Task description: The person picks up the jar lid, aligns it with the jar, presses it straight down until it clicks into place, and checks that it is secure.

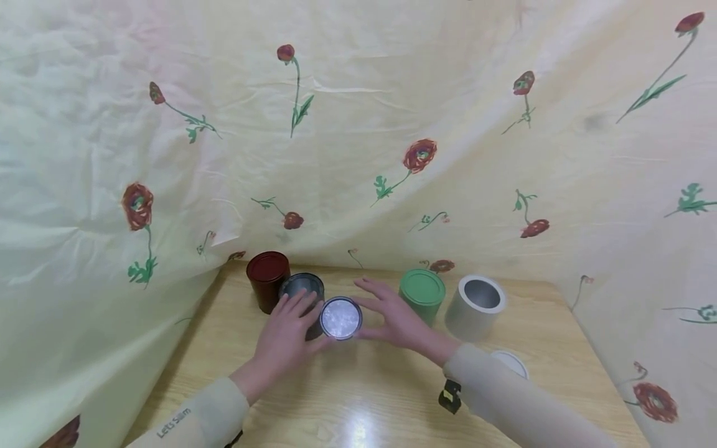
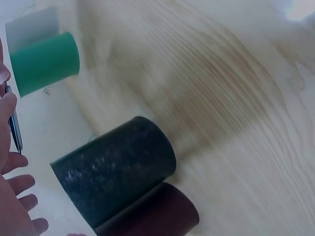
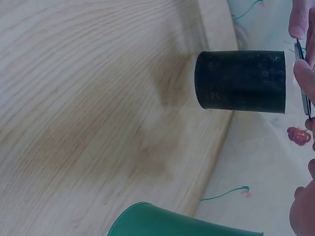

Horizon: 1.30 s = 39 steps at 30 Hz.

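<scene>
Both hands hold a round dark-rimmed lid (image 1: pixel 341 318) with a shiny pale face, up above the table. My left hand (image 1: pixel 287 333) grips its left edge, thumb low and fingers spread partly over a black can (image 1: pixel 307 283). Against the lid's right edge are the thumb and fingertips of my right hand (image 1: pixel 394 318). In the right wrist view the lid (image 3: pixel 304 93) appears edge-on, raised beyond the top end of the upright black can (image 3: pixel 241 81). The left wrist view also catches the lid (image 2: pixel 15 123) edge-on, with fingers at its rim.
A dark red can (image 1: pixel 269 277) stands against the black one at the left. Right of the hands are a green can (image 1: pixel 422 292) and a topless white can (image 1: pixel 470 314). A white lid (image 1: pixel 512 363) lies by the right sleeve. Flowered cloth (image 1: pixel 347 124) hangs behind the wooden table (image 1: pixel 313 410).
</scene>
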### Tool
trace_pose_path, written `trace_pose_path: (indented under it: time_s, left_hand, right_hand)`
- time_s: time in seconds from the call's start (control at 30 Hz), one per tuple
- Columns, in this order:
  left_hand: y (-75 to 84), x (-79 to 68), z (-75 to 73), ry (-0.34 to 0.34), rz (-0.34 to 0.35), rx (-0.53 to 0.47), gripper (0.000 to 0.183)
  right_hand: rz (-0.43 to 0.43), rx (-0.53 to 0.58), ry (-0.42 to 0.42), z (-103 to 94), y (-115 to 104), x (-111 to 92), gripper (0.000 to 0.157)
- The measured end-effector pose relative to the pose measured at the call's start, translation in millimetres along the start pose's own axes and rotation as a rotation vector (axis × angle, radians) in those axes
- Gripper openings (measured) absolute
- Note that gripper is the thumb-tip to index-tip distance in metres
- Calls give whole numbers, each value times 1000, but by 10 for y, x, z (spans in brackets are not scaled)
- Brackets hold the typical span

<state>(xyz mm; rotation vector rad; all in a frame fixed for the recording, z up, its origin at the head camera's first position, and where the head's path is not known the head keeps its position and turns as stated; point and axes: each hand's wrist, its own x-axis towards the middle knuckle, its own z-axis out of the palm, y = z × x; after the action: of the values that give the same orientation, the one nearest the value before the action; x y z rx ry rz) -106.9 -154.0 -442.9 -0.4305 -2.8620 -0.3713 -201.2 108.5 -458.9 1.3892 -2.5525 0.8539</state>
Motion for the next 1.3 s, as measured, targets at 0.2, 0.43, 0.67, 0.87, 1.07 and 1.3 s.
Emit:
trace_pose_path:
  time_s: [0.2, 0.43, 0.67, 0.87, 1.07, 1.3]
  left_hand:
    - [-112, 60, -53, -7, 16, 5, 75]
    - [-259, 157, -143, 9, 56, 36, 76]
    - [-475, 260, -193, 4, 96, 20, 76]
    - [-631, 328, -220, -12, 106, 17, 77]
    - [-747, 397, -285, -33, 106, 23, 77]
    - [-868, 466, -337, -64, 118, 17, 73]
  right_hand:
    - [-10, -14, 16, 0, -24, 107, 71]
    - [38, -5, 11, 24, -44, 247, 71]
    - [48, -17, 24, 91, -58, 413, 69]
    - [101, -26, -18, 118, -90, 544, 69]
    - [142, -27, -50, 161, -84, 682, 70]
    - [144, -17, -41, 217, -74, 802, 70]
